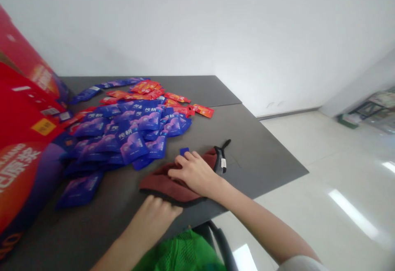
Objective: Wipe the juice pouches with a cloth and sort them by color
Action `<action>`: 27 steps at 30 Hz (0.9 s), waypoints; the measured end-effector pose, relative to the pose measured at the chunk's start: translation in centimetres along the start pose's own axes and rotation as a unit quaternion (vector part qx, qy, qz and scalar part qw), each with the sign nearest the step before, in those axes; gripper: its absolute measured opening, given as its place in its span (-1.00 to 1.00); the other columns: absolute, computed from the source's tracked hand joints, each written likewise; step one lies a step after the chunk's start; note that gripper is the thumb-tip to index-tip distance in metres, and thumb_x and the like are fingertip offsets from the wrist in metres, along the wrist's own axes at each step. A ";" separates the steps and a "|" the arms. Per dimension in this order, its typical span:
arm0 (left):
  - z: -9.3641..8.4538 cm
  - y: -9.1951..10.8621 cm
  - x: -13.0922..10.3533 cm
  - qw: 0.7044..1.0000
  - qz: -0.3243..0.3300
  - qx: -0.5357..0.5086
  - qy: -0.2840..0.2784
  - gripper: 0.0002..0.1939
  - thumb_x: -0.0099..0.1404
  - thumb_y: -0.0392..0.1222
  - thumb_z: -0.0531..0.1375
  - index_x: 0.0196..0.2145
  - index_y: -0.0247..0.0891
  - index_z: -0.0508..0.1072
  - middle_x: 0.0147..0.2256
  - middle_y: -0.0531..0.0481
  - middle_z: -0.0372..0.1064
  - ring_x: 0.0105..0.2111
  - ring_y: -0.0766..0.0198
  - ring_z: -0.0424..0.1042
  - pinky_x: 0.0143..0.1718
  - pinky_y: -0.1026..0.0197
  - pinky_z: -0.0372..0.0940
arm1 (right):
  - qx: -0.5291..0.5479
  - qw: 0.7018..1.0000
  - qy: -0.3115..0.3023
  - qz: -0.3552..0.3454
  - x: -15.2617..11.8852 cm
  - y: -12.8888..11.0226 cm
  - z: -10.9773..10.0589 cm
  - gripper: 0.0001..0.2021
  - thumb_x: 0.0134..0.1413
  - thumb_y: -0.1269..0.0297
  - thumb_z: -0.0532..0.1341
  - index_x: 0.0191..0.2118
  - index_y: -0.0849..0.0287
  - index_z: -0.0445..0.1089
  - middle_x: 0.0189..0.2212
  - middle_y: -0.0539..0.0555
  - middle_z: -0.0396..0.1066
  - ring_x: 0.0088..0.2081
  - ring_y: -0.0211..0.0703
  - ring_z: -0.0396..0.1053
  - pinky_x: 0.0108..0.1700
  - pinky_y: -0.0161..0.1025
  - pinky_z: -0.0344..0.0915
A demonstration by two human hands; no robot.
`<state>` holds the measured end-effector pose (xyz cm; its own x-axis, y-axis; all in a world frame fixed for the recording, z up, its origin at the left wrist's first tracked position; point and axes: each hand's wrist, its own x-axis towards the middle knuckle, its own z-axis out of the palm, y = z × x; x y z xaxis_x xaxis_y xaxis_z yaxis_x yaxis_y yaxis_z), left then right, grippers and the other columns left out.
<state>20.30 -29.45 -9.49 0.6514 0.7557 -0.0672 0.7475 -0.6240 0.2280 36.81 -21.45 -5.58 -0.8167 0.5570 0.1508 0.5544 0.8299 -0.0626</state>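
Note:
A brown-red cloth [182, 192] with black edging and a short black loop lies near the front edge of the dark table. My left hand [158, 213] is closed at the cloth's near edge, its fingertips hidden beneath or behind the fabric. On top of the cloth is my right hand [193, 172], fingers curled and gripping the fabric. A small blue piece [184, 151] shows just beyond the right hand's fingers. Many blue-purple sachets [132, 143] are heaped to the left of the cloth.
Red-orange sachets [203, 110] lie behind the blue heap. Large red and blue boxes [21, 139] stand at the left edge. A green mesh item [182, 252] and a black curved bar [224, 242] are below the table's front edge. A white wall rises behind.

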 end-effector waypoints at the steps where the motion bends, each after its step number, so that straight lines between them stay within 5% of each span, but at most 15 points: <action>1: -0.3 0.3 -0.1 0.999 -0.006 0.032 0.007 -0.78 0.16 -0.32 0.17 -0.26 -0.09 0.53 -0.49 -0.11 0.47 -0.44 0.04 0.47 -0.39 0.00 0.37 | -0.019 1.000 -0.007 0.013 0.3 0.5 0.4 -0.75 0.29 0.20 -0.05 -0.11 -0.04 0.36 -0.22 0.08 0.30 -0.23 -0.14 0.21 -0.21 -0.19 0.10; 8: 0.3 4.4 0.0 0.972 0.076 0.152 0.165 -0.57 0.14 -0.40 0.02 -0.06 -0.40 0.48 -0.14 -0.36 0.46 -0.17 0.00 0.49 -0.31 0.10 0.43 | -0.026 0.980 0.011 0.195 0.4 5.2 -1.9 -0.77 0.28 0.26 -0.04 -0.22 0.18 0.33 -0.31 0.10 0.34 -0.26 -0.14 0.25 -0.18 -0.21 0.12; 11: 1.5 5.6 0.2 0.971 0.060 0.144 0.179 -0.61 0.13 -0.36 0.03 -0.12 -0.34 0.51 -0.21 -0.34 0.49 -0.23 0.01 0.51 -0.37 0.11 0.43 | 0.048 0.983 0.069 0.166 -2.0 2.9 -3.6 -0.70 0.31 0.17 -0.10 -0.23 0.17 0.31 -0.27 0.09 0.31 -0.23 -0.17 0.22 -0.12 -0.21 0.12; 14: 1.8 5.9 0.5 0.973 0.057 0.140 0.172 -0.74 0.12 -0.35 0.06 -0.33 -0.25 0.54 -0.42 -0.27 0.51 -0.43 0.06 0.51 -0.45 0.13 0.41 | 0.096 0.992 0.032 0.081 -4.4 -0.6 -3.9 -0.66 0.14 -0.05 0.09 -0.06 0.01 0.30 -0.01 0.11 0.22 -0.10 -0.06 0.17 -0.05 -0.10 0.11; 18: 1.4 5.8 0.8 0.967 0.078 0.167 0.179 -0.75 0.16 -0.33 0.04 -0.37 -0.30 0.53 -0.45 -0.26 0.50 -0.46 0.10 0.49 -0.42 0.15 0.41 | 0.082 0.996 -0.020 0.019 -4.8 -2.2 -2.1 -0.80 0.18 0.11 0.09 -0.12 -0.05 0.35 0.03 0.08 0.19 -0.10 -0.06 0.14 -0.09 -0.11 0.10; 21: 1.1 5.7 0.7 0.956 0.092 0.189 0.203 -0.69 0.23 -0.32 0.00 -0.24 -0.37 0.52 -0.34 -0.31 0.52 -0.33 0.09 0.51 -0.38 0.17 0.40 | 0.051 0.998 -0.018 0.014 -3.3 -0.4 -0.5 -0.85 0.20 0.20 0.07 -0.28 0.03 0.36 -0.14 0.05 0.27 -0.21 -0.12 0.15 -0.19 -0.17 0.10; 27: 0.7 6.0 0.4 0.965 0.055 0.182 0.180 -0.67 0.27 -0.36 0.02 -0.06 -0.38 0.44 -0.19 -0.23 0.50 -0.20 0.14 0.50 -0.29 0.22 0.37 | 0.052 0.983 0.069 0.162 -2.2 5.8 -0.6 -0.89 0.19 0.32 0.07 -0.28 0.15 0.33 -0.25 0.10 0.26 -0.25 -0.17 0.21 -0.15 -0.22 0.16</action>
<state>25.15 -33.04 -8.84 0.6904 0.6605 0.2951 0.7158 -0.6829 -0.1461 41.91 -17.90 -5.73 -0.5665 0.7888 0.2387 0.7564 0.6126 -0.2293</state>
